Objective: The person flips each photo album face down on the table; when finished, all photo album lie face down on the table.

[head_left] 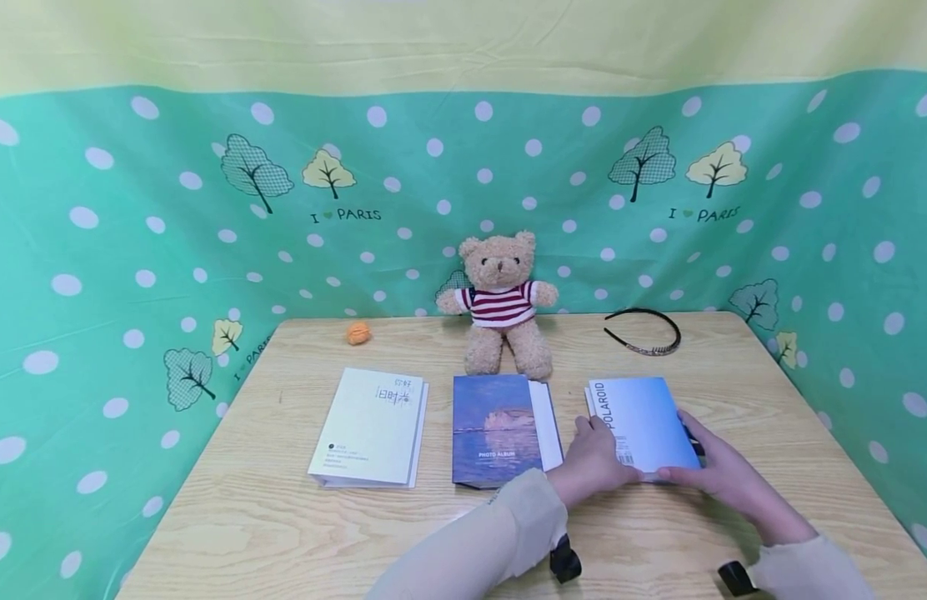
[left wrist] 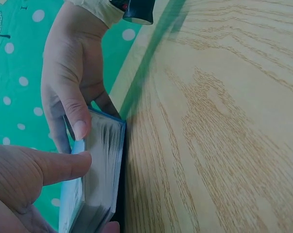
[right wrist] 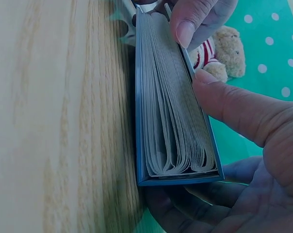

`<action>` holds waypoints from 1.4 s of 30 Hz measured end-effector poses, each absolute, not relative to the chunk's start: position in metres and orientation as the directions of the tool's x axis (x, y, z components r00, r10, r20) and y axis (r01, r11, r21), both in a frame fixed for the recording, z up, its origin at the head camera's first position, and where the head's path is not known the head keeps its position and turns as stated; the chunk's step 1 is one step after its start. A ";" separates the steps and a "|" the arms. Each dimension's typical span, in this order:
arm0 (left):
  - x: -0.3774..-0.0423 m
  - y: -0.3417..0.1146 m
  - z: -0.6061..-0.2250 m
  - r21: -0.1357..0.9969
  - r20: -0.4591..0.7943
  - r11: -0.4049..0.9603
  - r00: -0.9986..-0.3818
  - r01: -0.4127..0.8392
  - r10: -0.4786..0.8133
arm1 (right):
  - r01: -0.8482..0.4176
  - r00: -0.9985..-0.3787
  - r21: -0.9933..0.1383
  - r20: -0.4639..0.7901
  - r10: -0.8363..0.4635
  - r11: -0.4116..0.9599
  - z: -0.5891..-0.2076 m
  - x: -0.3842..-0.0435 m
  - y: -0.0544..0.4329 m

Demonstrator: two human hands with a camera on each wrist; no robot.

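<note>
Both hands hold a thick blue photo album (head_left: 647, 421) with POLAROID printed along its left side; it lies at the right of the row. My left hand (head_left: 597, 454) grips its left side, with the thumb (left wrist: 63, 167) on the cover edge nearest me. Around the right side curls my right hand (head_left: 722, 471), its thumb at the same front edge and its fingers (right wrist: 185, 208) under and behind the spine. Between the covers, the page edges (right wrist: 173, 107) show in the right wrist view. A second album (head_left: 493, 433), with a painted sea cliff, lies beside my left hand.
A white album (head_left: 369, 429) lies at the left. Behind the row, a teddy bear (head_left: 501, 304) in a striped shirt sits by the curtain. A black headband (head_left: 654, 346) is at back right, a small orange lumpy thing (head_left: 358, 333) at back left.
</note>
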State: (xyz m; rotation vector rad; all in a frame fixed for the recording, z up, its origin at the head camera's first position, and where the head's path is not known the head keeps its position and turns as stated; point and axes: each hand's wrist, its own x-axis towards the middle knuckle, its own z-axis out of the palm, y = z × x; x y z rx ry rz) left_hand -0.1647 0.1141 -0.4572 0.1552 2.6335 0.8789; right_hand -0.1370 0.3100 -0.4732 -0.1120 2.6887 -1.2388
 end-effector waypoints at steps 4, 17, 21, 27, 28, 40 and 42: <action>-0.165 0.114 -0.457 0.597 -0.304 0.802 -0.929 -0.011 0.213 | 0.017 -0.980 -0.755 -0.141 -0.137 0.656 -0.474 -0.136 0.310; -0.165 0.113 -0.458 0.576 -0.301 0.818 -0.930 -0.003 0.209 | 0.023 -0.981 -0.735 -0.146 -0.125 0.678 -0.473 -0.135 0.310; -0.166 0.113 -0.459 0.577 -0.301 0.817 -0.930 -0.002 0.210 | 0.022 -0.981 -0.733 -0.146 -0.125 0.680 -0.474 -0.135 0.310; -0.166 0.113 -0.460 0.578 -0.298 0.816 -0.931 -0.002 0.209 | 0.025 -0.982 -0.731 -0.146 -0.120 0.682 -0.474 -0.135 0.310; -0.166 0.113 -0.461 0.578 -0.298 0.816 -0.931 -0.001 0.209 | 0.026 -0.982 -0.731 -0.146 -0.119 0.682 -0.474 -0.135 0.310; -0.167 0.113 -0.463 0.576 -0.302 0.818 -0.929 0.002 0.214 | 0.035 -0.983 -0.722 -0.149 -0.105 0.691 -0.473 -0.135 0.311; -0.167 0.113 -0.464 0.577 -0.301 0.817 -0.929 0.002 0.215 | 0.039 -0.983 -0.722 -0.152 -0.103 0.690 -0.474 -0.135 0.311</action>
